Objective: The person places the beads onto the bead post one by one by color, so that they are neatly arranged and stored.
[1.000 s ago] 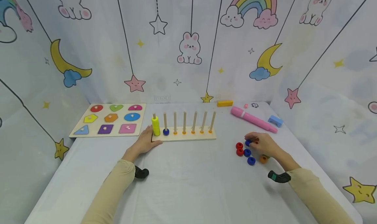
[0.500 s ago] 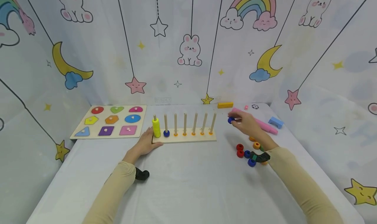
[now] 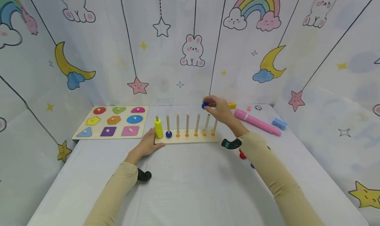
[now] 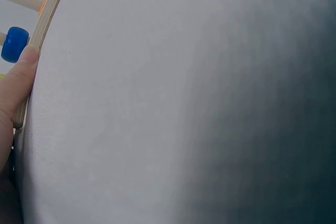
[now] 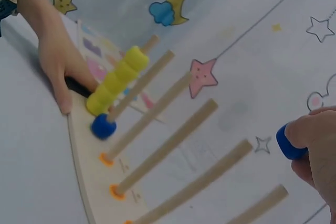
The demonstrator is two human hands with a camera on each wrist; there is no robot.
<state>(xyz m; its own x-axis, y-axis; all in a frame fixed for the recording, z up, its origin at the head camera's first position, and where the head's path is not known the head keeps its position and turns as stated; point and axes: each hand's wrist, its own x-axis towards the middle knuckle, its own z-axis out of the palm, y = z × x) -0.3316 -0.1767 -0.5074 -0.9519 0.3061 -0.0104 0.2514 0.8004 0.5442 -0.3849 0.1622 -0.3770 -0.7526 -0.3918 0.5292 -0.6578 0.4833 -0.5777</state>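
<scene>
No readable writing or brand on anything; a small label on the back wall is too blurred to read.

Right hand (image 3: 219, 110) is raised above the right end of the peg board (image 3: 186, 139), pinching a blue bead (image 3: 205, 105) at its fingertips, forearm angled up from lower right. The bead is in the air, clear of every peg. The right wrist view shows it best: blue bead (image 5: 288, 144) clamped between finger and thumb, level with the peg tops and off to their side.

Left hand (image 3: 147, 145) lies flat on the table (image 3: 190, 186) at the board's left end, fingers relaxed, thumb against the board's front edge. Left wrist view shows only that thumb (image 4: 16, 85) on the edge, plus mostly tablecloth.

Board state: a stack of yellow beads (image 3: 158, 128) on the first peg, one blue bead on the second peg (image 3: 169, 134), other pegs bare.

Only the head view shows the rest: shape puzzle (image 3: 112, 122) to the left, pink marker (image 3: 256, 122) to the right, loose beads (image 3: 243, 155) partly hidden behind the right sleeve.
</scene>
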